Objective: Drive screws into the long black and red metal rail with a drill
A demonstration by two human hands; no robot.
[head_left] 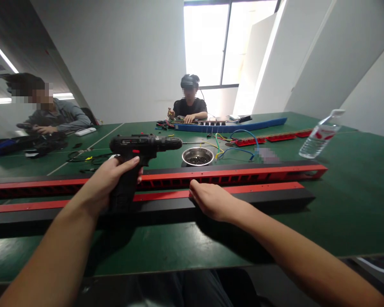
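My left hand [115, 175] grips the handle of a black cordless drill [137, 145], its chuck and thin bit pointing right. Under it run two long red and black rails, side by side across the table. The farther rail [237, 177] shows a row of square openings on its red side. Over the nearer rail [262, 196], my right hand [211, 199] is closed, fingers curled together; whether something small is pinched there is hidden. Beyond the rails, just right of the bit, sits a round metal bowl [197, 149] with small dark pieces inside, perhaps screws.
A tilted-looking water bottle [320, 135] stands at the right on the green table [348, 204]. Coloured wires [224, 145] and red strips [275, 137] lie behind the bowl. Across the table a person [190, 102] works by a long blue rail [230, 126]; another person [57, 113] sits left.
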